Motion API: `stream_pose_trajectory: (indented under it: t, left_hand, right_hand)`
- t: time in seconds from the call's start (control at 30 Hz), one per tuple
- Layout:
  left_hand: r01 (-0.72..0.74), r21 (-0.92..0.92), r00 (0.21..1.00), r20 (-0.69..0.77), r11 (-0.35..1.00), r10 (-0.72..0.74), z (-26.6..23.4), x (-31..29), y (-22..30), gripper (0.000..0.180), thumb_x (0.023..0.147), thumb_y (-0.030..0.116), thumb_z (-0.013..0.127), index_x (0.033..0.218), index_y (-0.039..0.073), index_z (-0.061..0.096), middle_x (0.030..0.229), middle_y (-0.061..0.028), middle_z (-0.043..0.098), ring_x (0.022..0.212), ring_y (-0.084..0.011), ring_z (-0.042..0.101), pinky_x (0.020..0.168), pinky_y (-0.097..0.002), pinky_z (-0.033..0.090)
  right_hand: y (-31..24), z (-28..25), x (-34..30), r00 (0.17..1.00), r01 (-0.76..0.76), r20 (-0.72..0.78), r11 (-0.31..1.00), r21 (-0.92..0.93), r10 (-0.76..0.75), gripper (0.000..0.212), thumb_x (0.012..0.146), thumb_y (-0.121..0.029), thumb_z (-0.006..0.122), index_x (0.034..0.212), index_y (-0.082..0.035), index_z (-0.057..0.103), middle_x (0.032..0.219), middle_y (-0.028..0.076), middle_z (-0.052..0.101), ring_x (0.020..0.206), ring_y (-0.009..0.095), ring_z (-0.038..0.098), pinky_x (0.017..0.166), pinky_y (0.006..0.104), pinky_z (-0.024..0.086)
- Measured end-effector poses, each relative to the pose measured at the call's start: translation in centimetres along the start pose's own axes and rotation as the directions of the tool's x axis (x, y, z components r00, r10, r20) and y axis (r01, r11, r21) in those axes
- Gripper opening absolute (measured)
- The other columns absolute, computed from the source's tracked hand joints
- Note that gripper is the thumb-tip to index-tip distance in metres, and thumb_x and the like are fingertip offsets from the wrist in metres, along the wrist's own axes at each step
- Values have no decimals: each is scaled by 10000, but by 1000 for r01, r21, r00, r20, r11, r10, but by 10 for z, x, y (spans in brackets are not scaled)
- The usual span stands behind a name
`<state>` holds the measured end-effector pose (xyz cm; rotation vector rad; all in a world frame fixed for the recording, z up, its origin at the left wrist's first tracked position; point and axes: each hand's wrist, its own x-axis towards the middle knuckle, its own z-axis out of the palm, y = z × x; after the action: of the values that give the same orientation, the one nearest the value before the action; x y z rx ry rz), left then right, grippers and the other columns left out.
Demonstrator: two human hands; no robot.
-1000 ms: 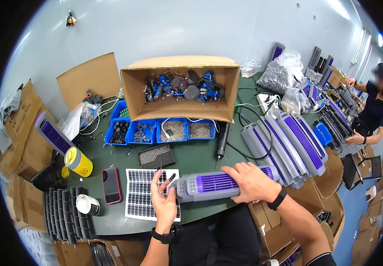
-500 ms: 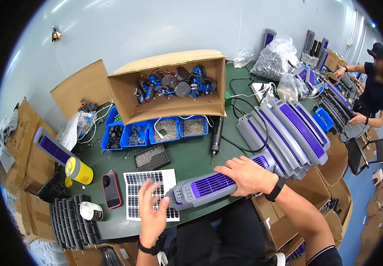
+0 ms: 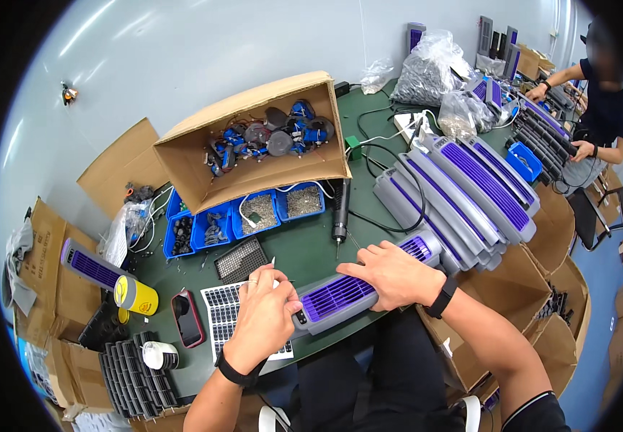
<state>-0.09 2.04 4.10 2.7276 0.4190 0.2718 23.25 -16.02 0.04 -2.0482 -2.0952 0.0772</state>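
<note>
A long grey housing with a purple slatted grille (image 3: 340,297), like a small tower fan, lies slantwise over the table's near edge. My right hand (image 3: 392,275) is closed over its middle, thumb and fingers on either side. At its left end is my left hand (image 3: 262,306), fingers bent together and thumb by the small dark buttons there. A tiny pale tip shows above these fingers; what they hold is too small to make out. Partly under my left hand lies a white sheet of black stickers (image 3: 223,311).
A cardboard box (image 3: 254,191) of motors and blue parts stands behind blue bins (image 3: 238,234) of screws and small parts. A power screwdriver (image 3: 340,209) lies beyond the housing. Similar housings (image 3: 463,194) are stacked right. A phone (image 3: 187,319) and yellow can (image 3: 136,295) are left. A co-worker (image 3: 603,108) is far right.
My left hand has moved from open above the sticker sheet to the housing's left end, its fingers now drawn together. My right hand keeps its grip. The view has tilted slightly.
</note>
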Motion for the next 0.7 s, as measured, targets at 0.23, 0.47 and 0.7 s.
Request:
stream_pose_trajectory:
  t: [0.23, 0.47, 0.7]
  left_hand:
    - [-55, 125, 994, -85, 991, 66, 7, -2, 4, 122, 842, 59, 810, 916, 39, 715, 1251, -166, 618, 1393, -432, 509, 1121, -580, 389]
    - [48, 261, 991, -133, 964, -13, 14, -6, 22, 137, 840, 83, 812, 899, 29, 701, 1192, -157, 607, 1356, -393, 526, 1138, -626, 347]
    - [93, 393, 986, -165, 915, -29, 25, -10, 29, 193, 840, 97, 800, 976, 4, 700, 1212, -151, 591, 1370, -353, 516, 1144, -711, 301]
  right_hand:
    - [2, 0, -1, 1000, -17, -2, 1000, 20, 17, 887, 635, -297, 924, 1453, -169, 605, 1039, 97, 628, 1020, 310, 656, 919, 421, 499]
    - [2, 5, -2, 999, -10, -33, 1000, 21, 11, 882, 617, -282, 926, 1437, -180, 618, 1018, 89, 618, 1006, 301, 651, 899, 417, 494]
    - [2, 4, -2, 999, -14, -32, 1000, 22, 15, 878, 612, -266, 924, 1432, -179, 623, 1008, 86, 611, 1000, 299, 646, 893, 412, 487]
